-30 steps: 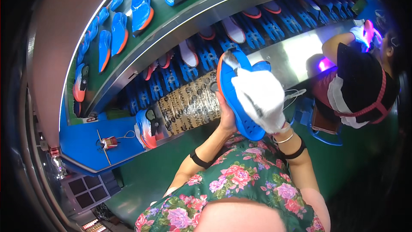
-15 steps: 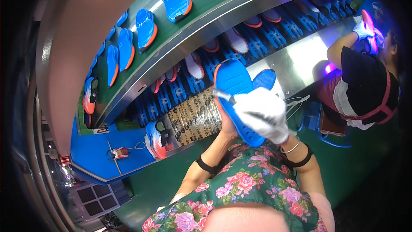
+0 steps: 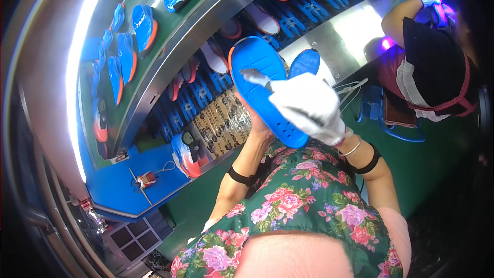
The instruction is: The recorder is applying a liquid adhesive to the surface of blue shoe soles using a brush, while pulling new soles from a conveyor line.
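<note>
A blue shoe sole [image 3: 257, 54] with an orange edge is tilted in front of me, its ridged, hole-dotted face turned up. My bare left hand [image 3: 259, 122] wraps its near left side from below, the fingers mostly hidden under it. In a white glove, my right hand [image 3: 307, 105] is closed on a brush [image 3: 253, 76], whose dark tip lies over the sole's upper left part. The glove covers the brush's handle and the sole's right side. Just beyond, a second blue sole [image 3: 304, 63] rests on the metal ledge [image 3: 329, 46].
Several blue soles [image 3: 144, 25] stand on the green conveyor belt [image 3: 170, 28] at upper left. Shoe uppers [image 3: 213, 56] sit on a blue rack below. A white-orange shoe [image 3: 186, 154] stands by the blue table [image 3: 116, 188]. At right, a co-worker [image 3: 432, 72] handles a pink sole.
The brush tip has shifted from the sole's left edge inward over its blue face. The whole view has turned slightly, so the sole and both hands appear higher and farther left.
</note>
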{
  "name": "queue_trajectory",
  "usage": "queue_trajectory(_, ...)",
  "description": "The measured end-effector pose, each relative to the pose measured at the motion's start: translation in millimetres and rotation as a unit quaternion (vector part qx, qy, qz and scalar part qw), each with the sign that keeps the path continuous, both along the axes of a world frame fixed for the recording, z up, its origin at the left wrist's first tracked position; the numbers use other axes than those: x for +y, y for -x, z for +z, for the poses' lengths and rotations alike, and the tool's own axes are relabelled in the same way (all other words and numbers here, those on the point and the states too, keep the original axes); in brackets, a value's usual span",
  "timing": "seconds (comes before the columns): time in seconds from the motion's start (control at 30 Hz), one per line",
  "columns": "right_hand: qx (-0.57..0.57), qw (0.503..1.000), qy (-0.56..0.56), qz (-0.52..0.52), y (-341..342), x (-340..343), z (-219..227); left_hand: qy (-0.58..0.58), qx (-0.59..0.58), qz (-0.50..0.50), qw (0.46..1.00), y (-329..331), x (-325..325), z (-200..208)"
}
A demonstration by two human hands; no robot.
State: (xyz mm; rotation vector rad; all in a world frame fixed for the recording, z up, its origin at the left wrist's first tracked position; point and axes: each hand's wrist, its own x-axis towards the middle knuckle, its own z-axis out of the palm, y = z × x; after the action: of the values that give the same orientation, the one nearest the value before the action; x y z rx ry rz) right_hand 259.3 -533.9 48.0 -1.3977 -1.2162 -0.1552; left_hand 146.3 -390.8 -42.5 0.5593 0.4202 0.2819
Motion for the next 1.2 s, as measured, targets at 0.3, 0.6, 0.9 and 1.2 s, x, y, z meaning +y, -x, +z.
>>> queue_trajectory(0.3,0.083,0.996,-0.002,0.028,4.1,-13.6,-2.3,0.08,-0.019,-0.024,0.996,6.7,12.7,-8.2)
queue_trajectory(0.6,0.113,0.991,0.028,0.067,10.0,-22.8,-2.4,0.029,-0.049,-0.049,0.997,-4.8,16.2,20.4)
queue_trajectory(0.9,0.064,0.995,0.003,0.075,23.2,-27.0,-8.2,0.128,-0.187,-0.093,0.97,-10.2,29.7,-5.2)
queue_trajectory(1.2,0.142,0.987,0.014,0.078,34.0,-38.9,-12.5,0.122,-0.196,-0.078,0.97,-18.8,26.8,1.1)
